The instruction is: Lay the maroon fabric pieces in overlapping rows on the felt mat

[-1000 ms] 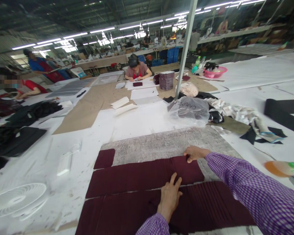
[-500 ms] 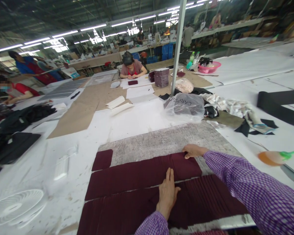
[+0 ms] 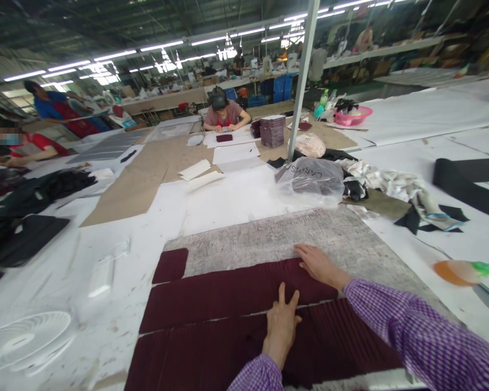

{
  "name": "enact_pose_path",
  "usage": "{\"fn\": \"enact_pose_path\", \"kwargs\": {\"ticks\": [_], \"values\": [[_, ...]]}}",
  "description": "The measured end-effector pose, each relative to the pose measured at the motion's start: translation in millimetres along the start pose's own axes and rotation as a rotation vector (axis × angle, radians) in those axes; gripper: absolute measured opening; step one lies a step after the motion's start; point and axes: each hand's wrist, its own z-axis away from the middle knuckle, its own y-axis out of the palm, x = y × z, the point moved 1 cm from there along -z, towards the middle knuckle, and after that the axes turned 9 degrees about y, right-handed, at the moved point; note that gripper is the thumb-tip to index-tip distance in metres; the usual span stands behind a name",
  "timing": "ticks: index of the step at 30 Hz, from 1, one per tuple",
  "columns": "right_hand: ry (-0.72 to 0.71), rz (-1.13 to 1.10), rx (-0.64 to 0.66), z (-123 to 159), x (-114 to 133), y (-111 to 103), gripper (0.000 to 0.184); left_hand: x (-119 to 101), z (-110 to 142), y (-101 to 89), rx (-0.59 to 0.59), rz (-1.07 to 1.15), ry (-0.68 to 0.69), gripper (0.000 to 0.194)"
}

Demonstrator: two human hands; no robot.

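Note:
Two long rows of overlapping dark maroon fabric pieces lie on a scuffed grey board (image 3: 244, 239). My left hand (image 3: 281, 326) rests on the maroon fabric near the gap between the rows, its index and middle fingers spread apart. Beyond it, my right hand (image 3: 320, 266) lies over the right part of the far fabric row (image 3: 212, 293), fingers stretched toward its upper edge and covering part of it. Under and right of my left hand, the near fabric row (image 3: 346, 336) shows many close folds or layered edges. A single maroon piece (image 3: 170, 266) with rounded corners sits at the far row's left end.
A clear plastic bag (image 3: 309, 182) stands behind the board beside a metal post (image 3: 303, 81). To the right lies a bottle with orange liquid (image 3: 456, 271); a white fan (image 3: 20, 339) is at the lower left. Across the table, a person (image 3: 224, 111) works near stacked maroon pieces (image 3: 273, 132).
My right hand has shifted left along the far row's upper edge, its fingers now straighter. My left hand's two front fingers have spread apart. The view has turned slightly left.

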Motion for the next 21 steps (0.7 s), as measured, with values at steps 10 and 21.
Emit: {"fn": "enact_pose_path", "kwargs": {"ticks": [10,21], "values": [[-0.105,-0.065,-0.236,18,38,58,0.054,-3,2,-2.6,-0.025,0.021,0.02,0.078],[0.13,0.011,-0.39,27,-7,67,0.06,-4,38,-15.4,-0.189,0.247,-0.007,0.073]]}}
